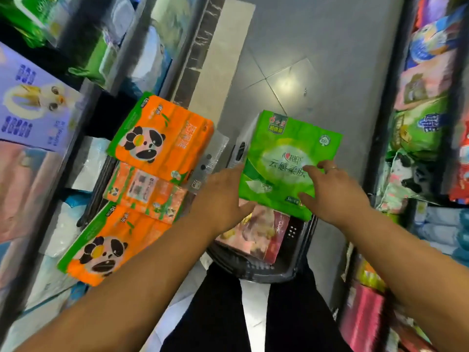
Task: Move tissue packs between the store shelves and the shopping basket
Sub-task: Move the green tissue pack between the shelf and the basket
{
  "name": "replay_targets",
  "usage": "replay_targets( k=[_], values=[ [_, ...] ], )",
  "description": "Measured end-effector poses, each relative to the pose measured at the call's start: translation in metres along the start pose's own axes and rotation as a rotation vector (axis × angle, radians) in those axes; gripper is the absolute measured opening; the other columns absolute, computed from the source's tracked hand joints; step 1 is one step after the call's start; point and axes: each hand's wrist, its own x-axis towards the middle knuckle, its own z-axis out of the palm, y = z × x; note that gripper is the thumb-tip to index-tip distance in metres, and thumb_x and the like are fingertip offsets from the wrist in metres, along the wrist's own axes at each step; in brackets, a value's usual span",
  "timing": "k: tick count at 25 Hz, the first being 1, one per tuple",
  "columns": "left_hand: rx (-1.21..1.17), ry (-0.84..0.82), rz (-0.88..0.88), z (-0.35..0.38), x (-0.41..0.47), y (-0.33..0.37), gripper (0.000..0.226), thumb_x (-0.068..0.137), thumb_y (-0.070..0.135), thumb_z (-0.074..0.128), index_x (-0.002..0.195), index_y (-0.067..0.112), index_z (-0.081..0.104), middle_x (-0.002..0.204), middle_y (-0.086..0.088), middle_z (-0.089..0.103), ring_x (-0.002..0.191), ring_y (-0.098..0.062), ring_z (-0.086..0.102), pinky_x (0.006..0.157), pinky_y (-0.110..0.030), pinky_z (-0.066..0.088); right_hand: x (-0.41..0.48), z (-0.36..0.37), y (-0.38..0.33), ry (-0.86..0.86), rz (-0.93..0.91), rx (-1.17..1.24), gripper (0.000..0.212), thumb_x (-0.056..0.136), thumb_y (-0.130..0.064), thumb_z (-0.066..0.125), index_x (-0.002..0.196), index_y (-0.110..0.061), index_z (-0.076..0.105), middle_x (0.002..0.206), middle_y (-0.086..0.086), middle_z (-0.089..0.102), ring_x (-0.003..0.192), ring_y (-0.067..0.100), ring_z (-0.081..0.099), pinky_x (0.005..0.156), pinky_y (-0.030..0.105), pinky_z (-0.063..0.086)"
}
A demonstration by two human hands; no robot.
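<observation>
A green tissue pack point(284, 148) hangs tilted over a black shopping basket point(266, 274) that stands on the floor in the aisle. My left hand point(220, 199) grips the pack's lower left corner, index finger along the left edge and thumb at the bottom edge. My right hand point(337, 194) holds its lower right part, thumb and fingers spread over the printed face. A pink and red tissue pack point(256, 232) lies in the basket under the green one. Much of the basket's inside is hidden by the packs and my hands.
Orange panda tissue packs point(162, 141) are stacked at the foot of the left shelf, another point(109, 245) nearer to me. Shelves of packaged tissue line the left point(38, 102) and right point(421, 123) sides. Grey tiled floor point(317, 59) runs ahead between them.
</observation>
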Motion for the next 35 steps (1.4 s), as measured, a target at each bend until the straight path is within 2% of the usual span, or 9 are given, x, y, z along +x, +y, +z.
replay_targets(
  k=[9,13,16,18,20,23,28,32,35],
  values=[
    [-0.324,0.184,-0.641,0.186,0.133,-0.016,0.099,0.078,0.058,0.067,0.152,0.014,0.018,0.153,-0.019,0.016,0.141,-0.036,0.019,0.115,-0.043,0.025,0.25,0.055,0.068,0.074,-0.227,-0.023,0.092,0.074,-0.049,0.077,0.146,-0.014,0.033,0.141,0.025,0.034,0.117,0.049,0.046,0.091,0.055,0.044],
    [-0.421,0.433,-0.943,0.238,0.154,-0.014,0.103,0.069,0.056,0.076,0.15,0.02,0.023,0.154,-0.019,0.006,0.142,-0.036,0.011,0.114,-0.047,0.021,0.298,0.074,0.09,-0.058,-0.202,0.082,0.1,0.064,-0.06,0.078,0.145,-0.021,0.034,0.139,0.021,0.044,0.124,0.041,0.046,0.101,0.049,0.041],
    [-0.586,0.526,-1.067,0.261,0.145,-0.002,0.11,0.067,0.054,0.079,0.151,0.032,0.011,0.157,-0.01,-0.002,0.143,-0.02,0.007,0.113,-0.043,0.021,0.303,0.075,0.096,-0.172,-0.195,0.211,0.097,0.057,-0.062,0.08,0.14,-0.036,0.037,0.132,0.01,0.057,0.117,0.034,0.054,0.095,0.043,0.045],
    [-0.803,0.537,-1.081,0.27,0.142,0.011,0.117,0.07,0.049,0.078,0.151,0.037,-0.005,0.16,-0.003,0.004,0.139,-0.004,0.014,0.115,-0.035,0.017,0.306,0.069,0.099,-0.233,-0.204,0.276,0.094,0.056,-0.054,0.083,0.138,-0.043,0.039,0.124,-0.001,0.06,0.109,0.025,0.056,0.092,0.035,0.043],
    [-0.945,0.499,-1.079,0.278,0.145,0.024,0.121,0.074,0.044,0.078,0.147,0.043,-0.019,0.162,0.004,0.007,0.144,-0.009,0.017,0.11,-0.024,0.013,0.309,0.063,0.099,-0.342,-0.231,0.35,0.086,0.057,-0.045,0.083,0.134,-0.048,0.045,0.111,-0.014,0.06,0.102,0.014,0.055,0.093,0.028,0.039],
    [-1.08,0.569,-1.076,0.282,0.152,0.035,0.121,0.075,0.036,0.079,0.146,0.044,-0.019,0.162,0.004,0.004,0.146,-0.011,0.013,0.1,-0.013,0.016,0.316,0.061,0.1,-0.434,-0.227,0.463,0.078,0.047,-0.045,0.084,0.119,-0.052,0.055,0.106,-0.016,0.07,0.102,0.01,0.064,0.099,0.037,0.045],
    [-1.063,0.629,-1.094,0.27,0.128,0.037,0.121,0.072,0.033,0.082,0.148,0.044,-0.011,0.161,0.006,0.008,0.146,-0.011,0.01,0.108,-0.022,0.016,0.294,0.063,0.098,-0.459,-0.256,0.64,0.098,0.049,-0.026,0.085,0.138,-0.037,0.045,0.109,-0.01,0.07,0.099,0.004,0.067,0.093,0.033,0.05],
    [-1.035,0.737,-1.04,0.239,0.069,0.05,0.119,0.066,0.035,0.086,0.146,0.051,0.0,0.146,0.033,0.013,0.132,0.022,0.01,0.107,-0.014,0.02,0.23,0.046,0.099,-0.463,-0.231,0.693,0.111,0.034,-0.054,0.093,0.133,-0.048,0.044,0.112,-0.009,0.07,0.102,0.016,0.068,0.093,0.04,0.051],
    [-1.002,0.786,-1.023,0.211,0.021,0.065,0.117,0.061,0.042,0.085,0.145,0.052,0.005,0.154,0.022,0.013,0.14,0.005,0.019,0.111,-0.024,0.025,0.178,0.026,0.091,-0.445,-0.242,0.731,0.112,0.03,-0.062,0.09,0.131,-0.051,0.043,0.114,-0.006,0.069,0.105,0.024,0.065,0.095,0.043,0.049]
  ],
)
